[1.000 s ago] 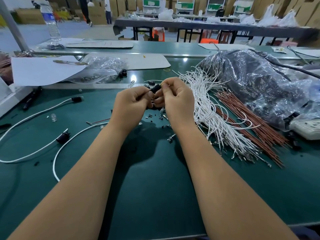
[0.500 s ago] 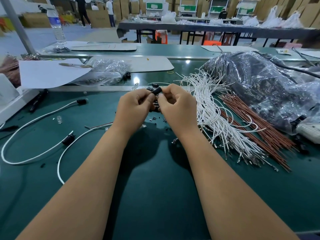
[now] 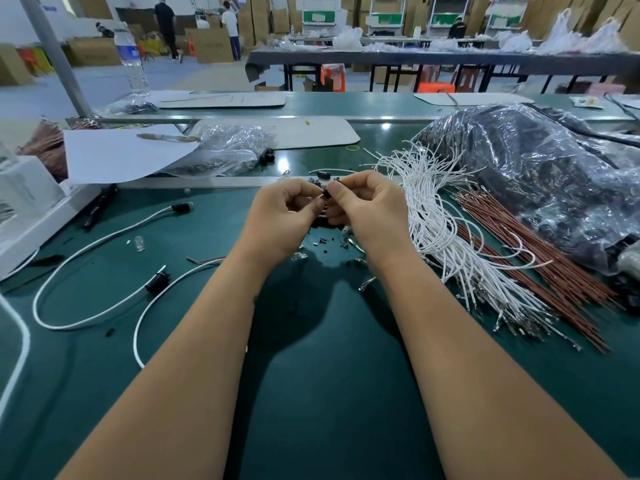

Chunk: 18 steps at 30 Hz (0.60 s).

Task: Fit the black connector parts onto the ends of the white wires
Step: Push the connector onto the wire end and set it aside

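My left hand [image 3: 280,216] and my right hand [image 3: 367,211] meet above the middle of the green table. A small black connector part [image 3: 326,193] is pinched between my right thumb and fingers, and my left fingertips pinch at it from the other side. More small black parts [image 3: 325,241] lie scattered on the mat just under my hands. A big bundle of thin white wires [image 3: 436,216] with metal ends fans out to the right. Two long white wires with black connectors [image 3: 157,282] [image 3: 180,207] fitted lie at the left.
Brown wires [image 3: 526,244] lie beside the white bundle, under a large plastic bag of dark parts [image 3: 540,174]. A smaller clear bag [image 3: 228,150], a white sheet [image 3: 117,154] and a white box [image 3: 24,192] sit at the back left. A water bottle [image 3: 133,64] stands behind.
Both hands stay together over the same spot, fingers shifting slightly on the black part. The view has tipped up a little.
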{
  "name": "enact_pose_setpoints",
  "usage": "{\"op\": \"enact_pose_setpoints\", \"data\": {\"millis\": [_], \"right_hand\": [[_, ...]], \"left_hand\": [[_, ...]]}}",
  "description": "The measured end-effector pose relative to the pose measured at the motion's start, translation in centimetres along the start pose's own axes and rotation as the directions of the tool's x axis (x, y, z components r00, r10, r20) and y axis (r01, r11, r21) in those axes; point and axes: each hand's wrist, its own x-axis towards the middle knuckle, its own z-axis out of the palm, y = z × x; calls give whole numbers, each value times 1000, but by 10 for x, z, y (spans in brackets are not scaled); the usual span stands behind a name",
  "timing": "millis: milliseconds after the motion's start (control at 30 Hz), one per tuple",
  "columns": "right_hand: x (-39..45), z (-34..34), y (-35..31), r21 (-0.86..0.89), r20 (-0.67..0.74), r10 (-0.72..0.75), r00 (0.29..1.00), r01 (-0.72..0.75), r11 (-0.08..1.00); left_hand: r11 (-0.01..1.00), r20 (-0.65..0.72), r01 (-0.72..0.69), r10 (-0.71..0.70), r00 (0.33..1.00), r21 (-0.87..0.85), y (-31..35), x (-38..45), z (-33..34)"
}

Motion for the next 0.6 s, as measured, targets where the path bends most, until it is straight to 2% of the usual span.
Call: {"op": "enact_pose_setpoints", "data": {"millis": [100, 167, 300, 400, 500, 533, 600], "right_hand": [[2, -2, 1, 28, 13, -10, 1000, 9, 1000], [4, -1, 1, -13, 18, -17, 1000, 17, 1000], [6, -3, 2, -285, 59, -15, 998, 32, 958], [2, -4, 3, -523, 265, -10, 964, 152, 838], [-6, 1, 4, -606, 521, 108, 847, 278, 745], [-7, 3, 5, -625, 567, 128, 814, 324, 710], [-7, 5, 5, -650, 596, 123, 794, 386, 654]], "left_hand": [[1000, 21, 21, -21, 1000, -10, 0, 2, -4], [1000, 17, 26, -26, 1000, -16, -1, 2, -6], [996, -127, 78, -82, 989, -33, -12, 5, -9], [989, -227, 146, -142, 963, 4, -24, 9, -11], [980, -246, 189, -170, 954, 56, -30, 11, -8], [979, -242, 193, -171, 955, 68, -31, 11, -7], [978, -234, 193, -170, 957, 77, -32, 11, -6]]}}
